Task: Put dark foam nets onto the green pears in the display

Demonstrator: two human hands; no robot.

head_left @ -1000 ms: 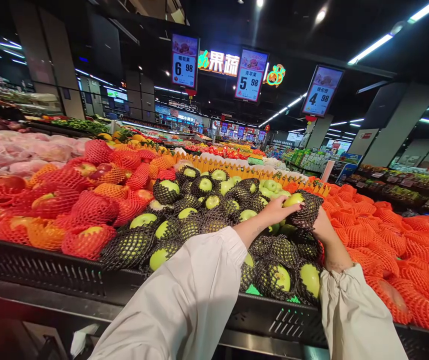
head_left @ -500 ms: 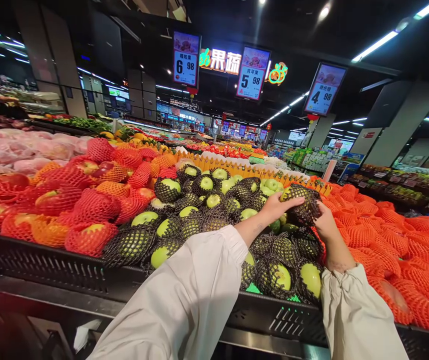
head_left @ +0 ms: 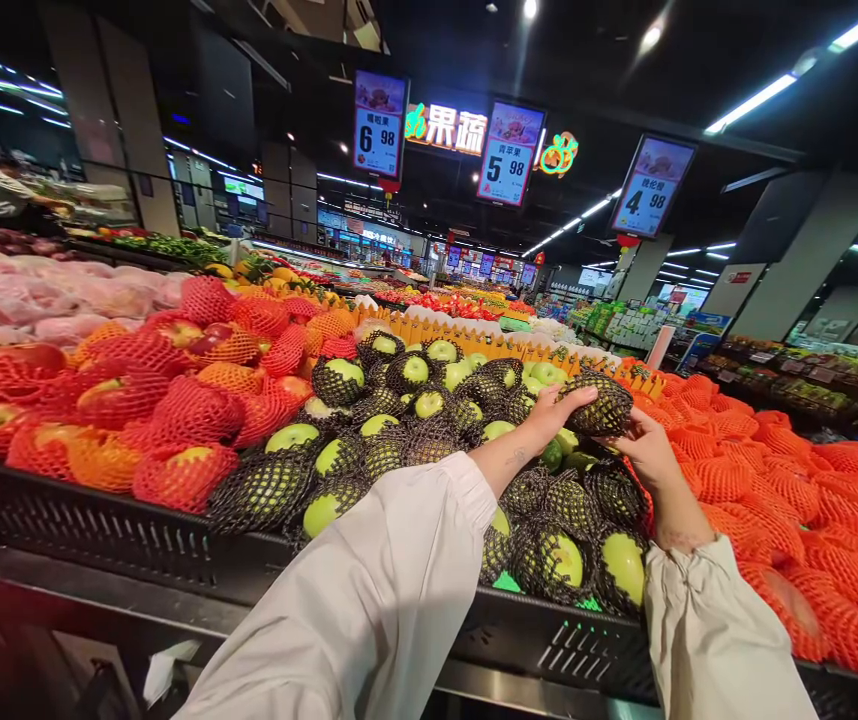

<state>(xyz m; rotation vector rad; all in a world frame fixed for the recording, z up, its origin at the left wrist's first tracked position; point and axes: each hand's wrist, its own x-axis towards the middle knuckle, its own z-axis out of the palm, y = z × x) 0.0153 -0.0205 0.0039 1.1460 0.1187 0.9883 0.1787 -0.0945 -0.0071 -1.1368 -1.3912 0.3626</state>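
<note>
A green apple in a black foam net (head_left: 600,405) is held up between my two hands over the right part of the green apple pile. My left hand (head_left: 553,418) grips it from the left, with the thumb along its near face. From the right and below, the fingers of my right hand (head_left: 646,445) close on the netted apple; some fingertips are hidden behind it. More green apples (head_left: 429,404) in black nets lie heaped beneath and to the left, in a black slotted crate (head_left: 594,645).
Red and orange netted apples (head_left: 189,410) fill the left side. Orange-netted fruit (head_left: 781,480) is piled at right. A yellow picket-style divider (head_left: 459,333) runs behind the apples. Price signs (head_left: 511,150) hang overhead. A person (head_left: 5,190) stands far left.
The apple's net has gone from loose and bunched at its right end to smoothly wrapped around it. My right hand has shifted slightly left and lower against the apple.
</note>
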